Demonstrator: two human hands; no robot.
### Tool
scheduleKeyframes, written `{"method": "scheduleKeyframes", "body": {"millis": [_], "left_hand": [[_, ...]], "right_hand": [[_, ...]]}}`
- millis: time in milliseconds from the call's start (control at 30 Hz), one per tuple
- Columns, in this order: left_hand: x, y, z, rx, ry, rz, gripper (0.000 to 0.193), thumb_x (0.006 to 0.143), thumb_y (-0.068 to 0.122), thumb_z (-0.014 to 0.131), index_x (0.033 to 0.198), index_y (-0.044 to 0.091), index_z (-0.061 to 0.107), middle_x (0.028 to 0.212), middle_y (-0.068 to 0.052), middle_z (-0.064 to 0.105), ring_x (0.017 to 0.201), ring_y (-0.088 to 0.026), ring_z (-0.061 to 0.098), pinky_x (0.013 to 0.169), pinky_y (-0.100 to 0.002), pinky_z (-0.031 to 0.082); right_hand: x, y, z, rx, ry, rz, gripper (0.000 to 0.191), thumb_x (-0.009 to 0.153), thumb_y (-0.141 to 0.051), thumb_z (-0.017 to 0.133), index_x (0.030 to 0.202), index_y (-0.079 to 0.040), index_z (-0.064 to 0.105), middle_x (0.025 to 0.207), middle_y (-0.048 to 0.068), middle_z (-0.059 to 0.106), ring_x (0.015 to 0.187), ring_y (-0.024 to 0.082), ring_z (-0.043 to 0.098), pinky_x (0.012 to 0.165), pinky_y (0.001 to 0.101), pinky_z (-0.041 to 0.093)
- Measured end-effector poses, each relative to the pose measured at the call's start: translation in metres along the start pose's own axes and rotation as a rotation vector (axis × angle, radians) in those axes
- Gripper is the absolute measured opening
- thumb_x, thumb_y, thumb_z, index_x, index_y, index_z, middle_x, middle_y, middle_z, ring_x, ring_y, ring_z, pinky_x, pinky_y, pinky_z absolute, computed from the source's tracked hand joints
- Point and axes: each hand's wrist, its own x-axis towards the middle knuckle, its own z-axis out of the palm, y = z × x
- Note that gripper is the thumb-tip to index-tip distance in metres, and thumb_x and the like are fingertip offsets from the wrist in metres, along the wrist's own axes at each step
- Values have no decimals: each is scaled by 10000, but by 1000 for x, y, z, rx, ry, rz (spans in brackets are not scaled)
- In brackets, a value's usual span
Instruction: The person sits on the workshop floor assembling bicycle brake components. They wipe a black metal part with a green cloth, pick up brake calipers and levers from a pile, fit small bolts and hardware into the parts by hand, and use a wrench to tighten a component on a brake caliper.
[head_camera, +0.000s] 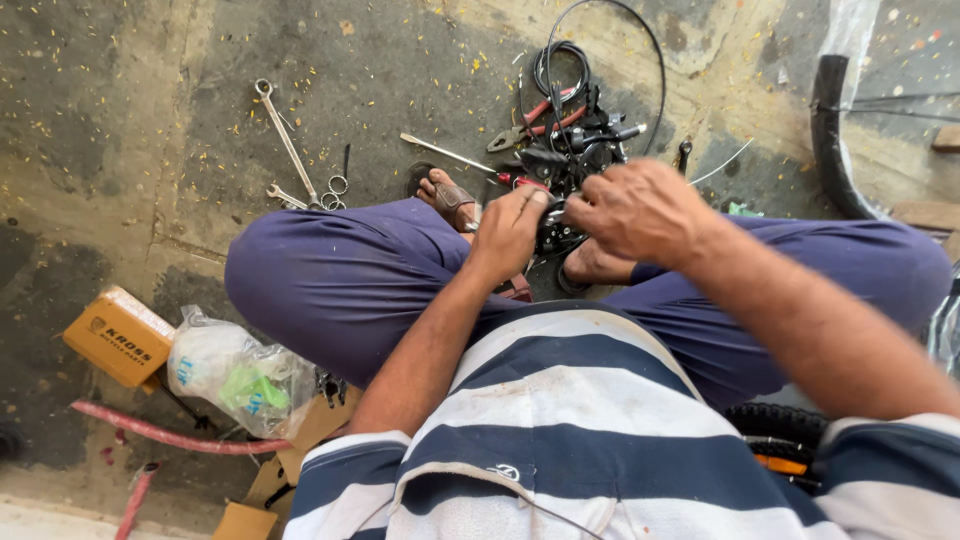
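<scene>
Head view, item by item. Left hand: I see its fingers curled and clamped on the left side of a small black metal part, held above the lap between the knees. Right hand: its fingers are bent over the same part from the right and close on it; whether the tips pinch a small piece I cannot tell, since the hand's back hides them. The part itself sits between both hands, touching each, just above a sandalled foot. Floor beyond: a heap of black parts and cable, red-handled pliers, a screwdriver, a long spanner, a short spanner beside small rings. At left: a yellow carton, a clear plastic bag, a red hose. At right: a tyre. Handling note, my judgement: the left grip should stay firm and steady as the anchor, the right do the fine turning, and the part be tilted toward the eyes so the working point is not covered.
</scene>
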Motion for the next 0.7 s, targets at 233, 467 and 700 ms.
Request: {"method": "scheduleKeyframes", "body": {"millis": [233,467,700], "left_hand": [[6,6,3,-846,-100,-405,262,1092,276,476,1044,95,659,687,16,582,448,-34,409,393,-210,306],[2,20,1,-713,-3,-321,197,1068,251,543,1189,117,464,845,-22,565,489,-69,481,398,-235,352],[5,11,-5,-1089,-7,-446,344,1119,361,527,1219,32,537,937,-67,604,621,-136,593,498,-249,431]], "right_hand": [[2,-10,6,366,330,212,301,763,-196,807,1037,-94,732,941,109,680,763,282,687,634,391,522],[-2,1,55,784,426,155,373,856,-142,834,1182,-36,690,1113,116,706,956,341,724,798,388,572],[1,-28,73,851,811,429,183,934,-60,824,1044,-33,680,1030,92,716,888,181,687,754,320,555]]}}
